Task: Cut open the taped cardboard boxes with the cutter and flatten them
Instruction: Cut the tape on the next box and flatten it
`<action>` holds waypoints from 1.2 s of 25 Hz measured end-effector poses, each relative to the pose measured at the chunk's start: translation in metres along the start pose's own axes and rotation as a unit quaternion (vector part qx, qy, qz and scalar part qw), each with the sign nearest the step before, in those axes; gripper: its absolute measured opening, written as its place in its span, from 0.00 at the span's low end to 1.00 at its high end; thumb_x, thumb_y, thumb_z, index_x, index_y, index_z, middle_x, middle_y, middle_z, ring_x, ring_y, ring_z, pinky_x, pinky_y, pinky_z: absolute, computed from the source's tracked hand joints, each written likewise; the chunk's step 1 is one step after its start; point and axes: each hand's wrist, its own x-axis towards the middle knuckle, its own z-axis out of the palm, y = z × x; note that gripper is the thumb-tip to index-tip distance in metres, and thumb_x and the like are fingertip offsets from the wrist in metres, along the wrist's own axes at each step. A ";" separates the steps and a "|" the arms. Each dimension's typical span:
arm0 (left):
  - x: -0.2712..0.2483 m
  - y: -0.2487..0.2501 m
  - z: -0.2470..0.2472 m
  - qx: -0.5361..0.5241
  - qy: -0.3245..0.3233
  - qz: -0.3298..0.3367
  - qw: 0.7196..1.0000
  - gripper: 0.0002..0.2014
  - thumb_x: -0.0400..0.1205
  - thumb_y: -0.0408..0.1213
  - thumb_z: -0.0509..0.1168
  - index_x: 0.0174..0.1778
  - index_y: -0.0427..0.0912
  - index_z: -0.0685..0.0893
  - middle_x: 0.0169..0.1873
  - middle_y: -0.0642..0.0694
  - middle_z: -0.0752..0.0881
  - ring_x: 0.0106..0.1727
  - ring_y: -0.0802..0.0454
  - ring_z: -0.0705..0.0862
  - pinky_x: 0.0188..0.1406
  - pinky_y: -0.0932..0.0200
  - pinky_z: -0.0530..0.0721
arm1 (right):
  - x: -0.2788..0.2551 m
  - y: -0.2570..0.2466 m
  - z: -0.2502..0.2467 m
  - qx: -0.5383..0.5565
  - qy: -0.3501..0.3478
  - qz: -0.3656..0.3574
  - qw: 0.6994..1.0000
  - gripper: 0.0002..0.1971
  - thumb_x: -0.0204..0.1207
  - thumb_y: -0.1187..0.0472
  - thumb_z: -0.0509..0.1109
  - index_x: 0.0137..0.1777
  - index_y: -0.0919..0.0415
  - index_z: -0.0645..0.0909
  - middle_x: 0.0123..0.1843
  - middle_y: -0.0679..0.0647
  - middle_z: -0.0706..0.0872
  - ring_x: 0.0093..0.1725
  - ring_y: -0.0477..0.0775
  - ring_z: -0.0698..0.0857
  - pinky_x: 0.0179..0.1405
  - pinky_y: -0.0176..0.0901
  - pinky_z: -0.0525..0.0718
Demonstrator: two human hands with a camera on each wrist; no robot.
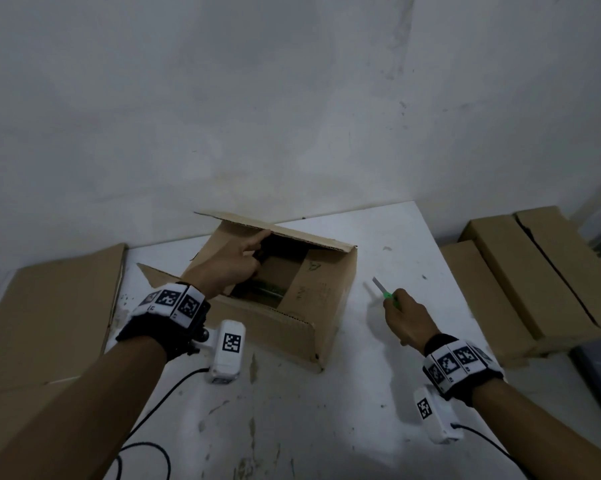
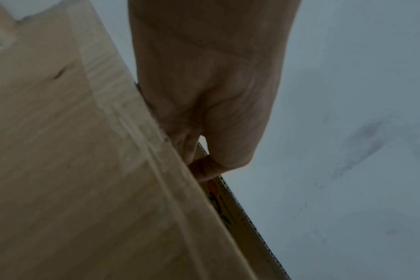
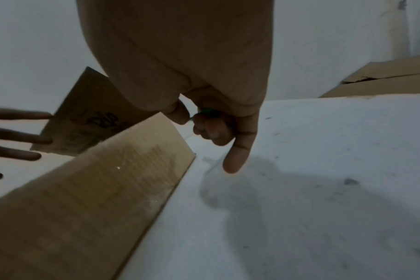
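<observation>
Already cut open on top: box (image 1: 278, 289) on the white table (image 1: 327, 427), flaps up, something dark and greenish inside, too dim to identify. Left hand (image 1: 231, 263) over the box's opening, forefinger stretched to the far flap (image 1: 281, 232), other fingers curled at the flap edge; from the left wrist view, fingertips (image 2: 199, 170) pinching a corrugated edge. Right hand (image 1: 408, 320) just right of the box, fist closed round the green cutter (image 1: 387, 296), blade out and pointing away. Main risk, as a judgement: exposed blade swinging back toward the box while the left hand sits inside, or slicing too deep into whatever lies within. Secondary risk: flap tearing instead of folding if yanked. Flat cardboard sheet (image 1: 49, 323) left of the box; 2 more boxes (image 1: 534, 271) right of it, off the table.
</observation>
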 end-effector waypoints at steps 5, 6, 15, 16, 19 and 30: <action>-0.001 0.003 0.001 0.088 0.004 0.008 0.996 0.33 0.85 0.29 0.58 0.85 0.61 0.63 0.62 0.47 0.81 0.31 0.54 0.74 0.25 0.68 0.72 | 0.007 0.020 0.007 -0.265 0.029 -0.017 0.964 0.15 0.90 0.53 0.51 0.54 0.62 0.74 0.52 0.59 0.79 0.49 0.62 0.81 0.42 0.47 0.73; 0.000 0.002 0.002 0.097 0.009 0.015 0.995 0.33 0.86 0.30 0.59 0.85 0.61 0.62 0.61 0.47 0.81 0.32 0.53 0.75 0.25 0.68 0.73 | 0.007 0.024 0.007 -0.285 0.042 -0.016 0.958 0.15 0.90 0.53 0.52 0.57 0.62 0.76 0.56 0.60 0.78 0.54 0.62 0.81 0.43 0.48 0.73; 0.018 -0.011 0.031 0.097 0.163 0.139 0.972 0.33 0.84 0.31 0.65 0.85 0.50 0.64 0.66 0.44 0.84 0.60 0.48 0.83 0.61 0.49 0.84 | 0.000 0.047 0.014 -0.300 0.090 -0.019 0.950 0.13 0.89 0.57 0.56 0.59 0.61 0.81 0.56 0.59 0.78 0.57 0.61 0.78 0.46 0.50 0.78; 0.020 -0.011 0.033 0.095 0.165 0.146 0.971 0.33 0.84 0.31 0.65 0.86 0.48 0.64 0.64 0.43 0.85 0.60 0.48 0.83 0.63 0.49 0.83 | -0.002 0.048 0.015 -0.298 0.093 -0.018 0.950 0.13 0.89 0.57 0.57 0.58 0.61 0.81 0.56 0.59 0.79 0.57 0.61 0.78 0.47 0.50 0.78; 0.028 -0.011 0.034 0.096 0.169 0.160 0.968 0.34 0.83 0.31 0.66 0.86 0.46 0.63 0.60 0.42 0.86 0.57 0.48 0.84 0.62 0.44 0.85 | -0.007 0.050 0.019 -0.295 0.102 -0.010 0.950 0.14 0.88 0.55 0.57 0.58 0.61 0.81 0.57 0.59 0.80 0.57 0.61 0.79 0.49 0.50 0.78; 0.026 -0.009 0.035 0.119 0.140 0.180 0.966 0.41 0.83 0.30 0.66 0.88 0.52 0.52 0.57 0.43 0.87 0.51 0.48 0.85 0.54 0.46 0.86 | -0.014 0.048 0.016 -0.268 0.086 0.003 0.960 0.14 0.87 0.52 0.59 0.63 0.57 0.81 0.55 0.55 0.84 0.56 0.57 0.83 0.50 0.47 0.82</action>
